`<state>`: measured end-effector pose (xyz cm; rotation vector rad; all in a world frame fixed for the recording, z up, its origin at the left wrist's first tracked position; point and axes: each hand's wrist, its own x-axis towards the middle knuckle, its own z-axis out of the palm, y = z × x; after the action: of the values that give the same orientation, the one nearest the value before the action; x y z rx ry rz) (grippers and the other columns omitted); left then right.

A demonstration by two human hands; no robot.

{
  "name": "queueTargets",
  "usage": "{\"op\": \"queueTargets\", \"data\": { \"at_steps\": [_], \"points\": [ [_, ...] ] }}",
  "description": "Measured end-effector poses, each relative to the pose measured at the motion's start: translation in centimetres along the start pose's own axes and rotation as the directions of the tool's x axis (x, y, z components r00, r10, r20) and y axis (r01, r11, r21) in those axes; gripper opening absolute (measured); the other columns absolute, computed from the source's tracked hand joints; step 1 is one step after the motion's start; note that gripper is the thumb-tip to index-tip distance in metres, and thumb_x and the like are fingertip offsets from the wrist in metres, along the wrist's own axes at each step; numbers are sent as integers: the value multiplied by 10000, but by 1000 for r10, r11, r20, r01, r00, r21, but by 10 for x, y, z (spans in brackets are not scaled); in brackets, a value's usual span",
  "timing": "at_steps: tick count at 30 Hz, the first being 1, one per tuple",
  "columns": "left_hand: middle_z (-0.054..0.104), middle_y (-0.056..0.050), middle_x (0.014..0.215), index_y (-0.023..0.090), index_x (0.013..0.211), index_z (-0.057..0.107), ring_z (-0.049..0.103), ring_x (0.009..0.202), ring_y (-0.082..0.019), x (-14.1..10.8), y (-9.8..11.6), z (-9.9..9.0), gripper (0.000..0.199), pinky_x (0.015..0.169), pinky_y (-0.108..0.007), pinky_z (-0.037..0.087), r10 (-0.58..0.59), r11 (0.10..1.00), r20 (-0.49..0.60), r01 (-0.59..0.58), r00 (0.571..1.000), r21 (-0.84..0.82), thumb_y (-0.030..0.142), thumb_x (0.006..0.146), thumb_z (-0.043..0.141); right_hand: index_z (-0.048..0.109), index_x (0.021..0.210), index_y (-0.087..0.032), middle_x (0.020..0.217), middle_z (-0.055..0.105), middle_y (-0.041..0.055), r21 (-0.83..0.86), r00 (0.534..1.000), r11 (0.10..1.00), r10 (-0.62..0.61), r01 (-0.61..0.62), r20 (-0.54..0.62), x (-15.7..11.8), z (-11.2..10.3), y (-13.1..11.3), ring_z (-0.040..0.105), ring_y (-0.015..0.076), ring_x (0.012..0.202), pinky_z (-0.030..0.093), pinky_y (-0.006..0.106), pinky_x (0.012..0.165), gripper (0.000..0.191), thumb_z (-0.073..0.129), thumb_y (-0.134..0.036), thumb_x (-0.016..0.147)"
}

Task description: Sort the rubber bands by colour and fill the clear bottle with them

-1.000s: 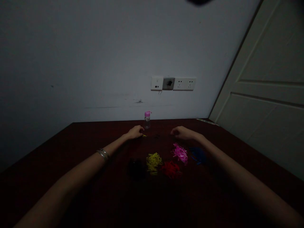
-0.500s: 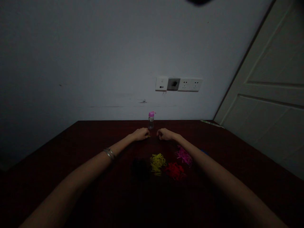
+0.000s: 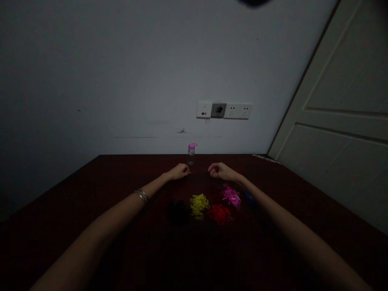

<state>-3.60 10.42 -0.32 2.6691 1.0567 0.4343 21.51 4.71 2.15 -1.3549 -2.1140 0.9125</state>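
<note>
Dark red tabletop point(image 3: 145, 242) fills the near view in dim light, with a black heap point(image 3: 178, 212), a red heap point(image 3: 220, 214), a yellow heap point(image 3: 199, 206), a pink heap point(image 3: 232, 195) and a blue heap point(image 3: 248, 195) partly behind the right forearm point(image 3: 273, 210). Farther out, the left hand point(image 3: 179, 171) has its fingers closed, apparently pinching a small yellow piece point(image 3: 190, 173) at the tips, on the side facing the right hand point(image 3: 222, 171). That hand, apart from it, is loosely curled; whether it holds anything cannot be told. The piece's long axis and direction are too small to read. Just beyond, a pink-capped bottle point(image 3: 191, 155) stands upright, nearer the left hand, before the pale wall point(image 3: 136, 81).
</note>
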Motion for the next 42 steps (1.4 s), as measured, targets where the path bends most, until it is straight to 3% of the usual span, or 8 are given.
{"op": "queueTargets", "data": {
  "at_steps": [8,13,17,21,25,30,36,42],
  "points": [
    [590,-24,695,85,766,621,500,629,-95,-1,42,-16,151,575,-181,369,37,972,-33,-43,999,-229,139,700,497,536,869,-118,709,589,21,122,1000,993,-3,6,-27,-63,-31,-1,532,101,609,418,209,560,270,500,-103,602],
    [570,-13,641,72,748,630,461,580,-78,15,68,-7,141,541,-171,348,109,925,29,-91,994,-368,106,664,521,552,841,-129,698,588,6,109,991,987,-124,119,42,-80,32,-61,534,92,604,425,199,553,260,479,-59,601],
    [574,-16,620,66,750,643,448,551,-72,34,81,4,148,520,-173,333,134,886,107,-71,985,-459,147,666,551,589,800,-142,706,597,12,-158,922,911,-362,381,135,-80,102,-112,522,93,603,406,196,557,237,451,-25,647],
    [576,-13,608,66,740,650,448,540,-71,43,86,5,150,522,-181,330,123,865,144,-35,982,-500,154,655,564,586,828,-123,831,595,74,-435,832,714,-518,549,201,-68,144,-123,520,135,690,416,240,612,183,444,-51,737],
    [572,-10,592,63,720,651,445,536,-71,42,87,-1,134,519,-182,324,101,865,161,-6,982,-502,142,643,575,588,802,-105,825,585,91,-554,777,568,-565,609,276,-61,156,-119,504,159,734,426,268,654,174,428,-44,772],
    [588,-8,606,78,711,659,448,538,-70,23,87,-12,129,519,-179,325,186,873,245,-46,952,-486,105,622,569,623,835,-138,893,591,74,-384,748,648,-622,658,232,-82,128,-126,505,155,853,427,277,755,147,481,-145,798],
    [568,26,594,111,751,671,450,533,-60,-21,89,-14,185,520,-157,330,255,915,383,-93,888,-393,75,605,563,629,867,-174,859,614,44,-186,891,888,-444,421,-99,-117,31,-103,552,129,765,447,266,684,169,472,-212,814],
    [607,4,679,121,845,685,486,576,-70,-34,93,-10,259,536,-154,352,223,935,368,-91,903,-343,103,613,572,638,826,-178,853,624,47,-243,913,942,-298,234,-278,-118,-25,-68,573,161,793,447,303,719,200,484,-302,802]
  ]
}}
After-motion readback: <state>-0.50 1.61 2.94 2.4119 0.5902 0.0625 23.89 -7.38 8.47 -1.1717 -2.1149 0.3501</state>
